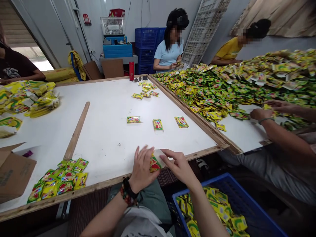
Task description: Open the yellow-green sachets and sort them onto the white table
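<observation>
One box point(154, 164) held, left grip point(145, 166) and right grip point(174, 162) both on it; best brace left, press white end point(158, 154) lightly.

Boxes mid-table, packets to either side.
Left hand point(142, 169) and right hand point(177, 165) meet around a box point(154, 164) at the table's point(106, 135) near edge; three boxes point(158, 125) lie beyond, then a bottle point(131, 71) and phone point(144, 78) behind. Left, a strip point(77, 130) ends at packets point(64, 179), right of a carton point(17, 174). Right, a heap point(222, 82) covers another table point(243, 136); below, packets lie in a crate point(251, 202).
</observation>
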`<action>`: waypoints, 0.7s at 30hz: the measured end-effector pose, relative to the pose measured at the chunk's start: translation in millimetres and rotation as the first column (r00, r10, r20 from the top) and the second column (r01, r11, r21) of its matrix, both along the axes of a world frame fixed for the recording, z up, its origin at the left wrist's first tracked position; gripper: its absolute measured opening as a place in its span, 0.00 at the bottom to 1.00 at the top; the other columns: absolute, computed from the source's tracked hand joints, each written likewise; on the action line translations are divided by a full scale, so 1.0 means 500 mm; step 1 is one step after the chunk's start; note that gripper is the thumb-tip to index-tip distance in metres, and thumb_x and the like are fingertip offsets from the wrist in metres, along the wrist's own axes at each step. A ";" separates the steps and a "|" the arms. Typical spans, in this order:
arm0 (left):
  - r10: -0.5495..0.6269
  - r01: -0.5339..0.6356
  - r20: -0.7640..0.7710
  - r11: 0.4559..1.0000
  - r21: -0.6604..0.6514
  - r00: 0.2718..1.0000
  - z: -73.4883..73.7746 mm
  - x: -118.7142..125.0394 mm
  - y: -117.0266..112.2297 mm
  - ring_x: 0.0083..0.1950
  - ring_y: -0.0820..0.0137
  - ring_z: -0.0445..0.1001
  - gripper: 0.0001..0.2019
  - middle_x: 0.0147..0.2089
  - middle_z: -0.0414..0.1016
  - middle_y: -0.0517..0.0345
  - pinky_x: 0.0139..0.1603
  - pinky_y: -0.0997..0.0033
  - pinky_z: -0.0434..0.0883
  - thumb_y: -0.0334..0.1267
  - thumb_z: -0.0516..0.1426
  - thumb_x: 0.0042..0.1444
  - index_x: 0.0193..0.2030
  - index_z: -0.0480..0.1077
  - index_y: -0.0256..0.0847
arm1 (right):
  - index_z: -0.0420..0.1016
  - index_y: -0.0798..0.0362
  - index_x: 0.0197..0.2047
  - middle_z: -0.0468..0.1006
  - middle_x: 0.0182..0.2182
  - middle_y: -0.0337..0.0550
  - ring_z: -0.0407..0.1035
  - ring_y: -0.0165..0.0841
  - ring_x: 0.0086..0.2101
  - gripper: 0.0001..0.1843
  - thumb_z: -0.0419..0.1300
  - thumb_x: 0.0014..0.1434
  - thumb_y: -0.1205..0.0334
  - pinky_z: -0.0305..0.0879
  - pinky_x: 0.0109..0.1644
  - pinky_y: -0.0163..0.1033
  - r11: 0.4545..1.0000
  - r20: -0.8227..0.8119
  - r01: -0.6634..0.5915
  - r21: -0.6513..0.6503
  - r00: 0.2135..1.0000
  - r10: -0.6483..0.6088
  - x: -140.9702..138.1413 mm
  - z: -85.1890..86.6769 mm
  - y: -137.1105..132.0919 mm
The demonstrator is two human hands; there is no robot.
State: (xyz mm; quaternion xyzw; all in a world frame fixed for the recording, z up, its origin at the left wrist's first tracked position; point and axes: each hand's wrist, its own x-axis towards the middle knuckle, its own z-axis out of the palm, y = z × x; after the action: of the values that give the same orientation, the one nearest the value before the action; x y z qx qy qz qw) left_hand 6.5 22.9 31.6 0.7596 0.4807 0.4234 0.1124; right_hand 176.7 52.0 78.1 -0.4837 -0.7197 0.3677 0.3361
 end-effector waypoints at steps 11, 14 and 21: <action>0.144 -0.151 0.148 0.988 0.039 0.978 -0.095 0.027 -0.040 0.47 0.61 0.77 0.28 0.52 0.72 0.48 0.41 0.61 0.76 0.37 0.59 0.51 0.57 0.52 0.45 | 0.78 0.50 0.52 0.82 0.45 0.47 0.75 0.41 0.45 0.21 0.64 0.56 0.53 0.71 0.49 0.44 0.968 -0.418 0.084 -0.235 0.891 -0.179 -0.082 -0.072 -0.060; 0.078 -0.088 0.198 0.995 0.039 0.977 -0.083 0.023 -0.034 0.51 0.61 0.75 0.30 0.58 0.68 0.44 0.46 0.61 0.75 0.37 0.57 0.54 0.61 0.48 0.43 | 0.79 0.46 0.51 0.81 0.48 0.46 0.75 0.41 0.48 0.17 0.62 0.58 0.55 0.70 0.53 0.46 0.998 -0.375 0.019 -0.066 0.926 -0.042 -0.084 -0.064 -0.075; 0.062 -0.038 0.060 0.943 -0.330 0.996 -0.063 0.020 -0.029 0.38 0.60 0.78 0.28 0.42 0.75 0.51 0.36 0.62 0.73 0.37 0.58 0.48 0.55 0.55 0.40 | 0.79 0.52 0.49 0.84 0.40 0.43 0.79 0.39 0.34 0.16 0.60 0.59 0.59 0.76 0.41 0.43 0.970 -0.256 0.236 -0.058 0.936 -0.243 -0.094 -0.071 -0.074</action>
State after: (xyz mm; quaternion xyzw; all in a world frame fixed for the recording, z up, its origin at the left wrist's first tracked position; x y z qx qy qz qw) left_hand 16.6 8.4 0.1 0.7026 0.5595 0.3662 0.2434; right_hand 129.7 14.9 42.6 -0.5195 -0.5998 0.3941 0.4638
